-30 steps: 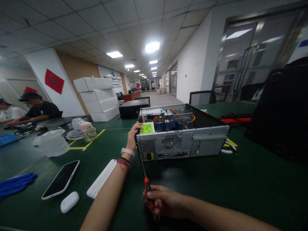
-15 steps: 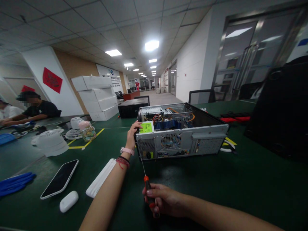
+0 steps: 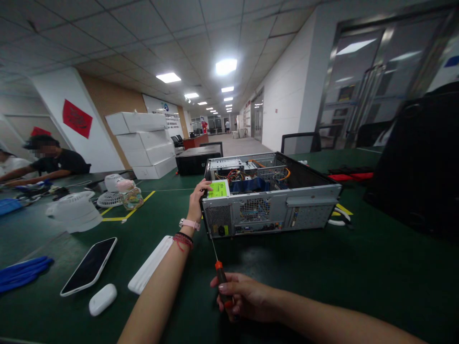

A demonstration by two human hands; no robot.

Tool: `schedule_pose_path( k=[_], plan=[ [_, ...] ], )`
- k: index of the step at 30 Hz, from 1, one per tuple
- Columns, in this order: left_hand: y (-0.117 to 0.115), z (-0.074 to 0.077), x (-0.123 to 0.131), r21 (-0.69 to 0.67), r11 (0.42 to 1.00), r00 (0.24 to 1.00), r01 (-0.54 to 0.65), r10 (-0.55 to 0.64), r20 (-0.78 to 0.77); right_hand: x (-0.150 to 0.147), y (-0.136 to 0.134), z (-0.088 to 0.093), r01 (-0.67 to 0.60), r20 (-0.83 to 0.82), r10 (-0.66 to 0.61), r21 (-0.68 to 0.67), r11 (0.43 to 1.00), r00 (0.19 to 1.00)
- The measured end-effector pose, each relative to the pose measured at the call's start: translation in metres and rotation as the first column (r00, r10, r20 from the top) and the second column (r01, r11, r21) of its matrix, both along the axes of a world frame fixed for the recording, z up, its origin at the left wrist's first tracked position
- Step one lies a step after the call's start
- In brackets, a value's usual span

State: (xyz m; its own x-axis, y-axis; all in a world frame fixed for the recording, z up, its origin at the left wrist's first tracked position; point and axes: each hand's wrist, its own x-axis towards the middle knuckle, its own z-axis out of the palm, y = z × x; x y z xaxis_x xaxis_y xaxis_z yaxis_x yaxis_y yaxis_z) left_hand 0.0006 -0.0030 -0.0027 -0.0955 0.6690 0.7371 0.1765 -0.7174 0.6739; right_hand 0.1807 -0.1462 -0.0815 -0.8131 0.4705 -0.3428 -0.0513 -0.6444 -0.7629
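An open computer case (image 3: pixel 287 200) lies on its side on the green table (image 3: pixel 358 277), its rear panel facing me. My left hand (image 3: pixel 197 198) grips the case's upper left corner, next to a green-labelled power supply (image 3: pixel 218 190). My right hand (image 3: pixel 242 298) is closed round the orange-and-black handle of a screwdriver (image 3: pixel 221 279). Its thin shaft points up toward the lower left corner of the rear panel.
A phone (image 3: pixel 89 265), a white earbud case (image 3: pixel 103 299) and a white bar (image 3: pixel 150 265) lie at left, with blue gloves (image 3: pixel 21 273) and small fans (image 3: pixel 75 212) beyond. Other people (image 3: pixel 50 160) sit at far left. A black bag (image 3: pixel 419 162) stands at right.
The view has shifted slightly. Both hands hold their places, and the screwdriver stays aimed at the case's lower left corner.
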Motion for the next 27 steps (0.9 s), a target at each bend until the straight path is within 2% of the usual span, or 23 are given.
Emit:
schedule_pose_path(
  k=[8,16,27],
  plan=[
    [-0.0004,0.0002,-0.0006,-0.008,1.000,1.000,-0.013,0.013,-0.023,-0.0005,-0.0017,0.0004,0.052,0.041,-0.052,0.004,0.999,0.998],
    [-0.0024,0.0015,0.0003,-0.021,1.000,1.000,-0.018,0.017,-0.022,0.0042,0.0024,0.0004,-0.071,-0.070,0.068,-0.034,0.997,0.995],
    [-0.0035,0.0026,0.0016,-0.013,1.000,0.999,-0.028,0.027,-0.026,0.0033,0.0041,-0.0020,-0.092,-0.085,0.089,-0.038,0.995,0.992]
  ],
)
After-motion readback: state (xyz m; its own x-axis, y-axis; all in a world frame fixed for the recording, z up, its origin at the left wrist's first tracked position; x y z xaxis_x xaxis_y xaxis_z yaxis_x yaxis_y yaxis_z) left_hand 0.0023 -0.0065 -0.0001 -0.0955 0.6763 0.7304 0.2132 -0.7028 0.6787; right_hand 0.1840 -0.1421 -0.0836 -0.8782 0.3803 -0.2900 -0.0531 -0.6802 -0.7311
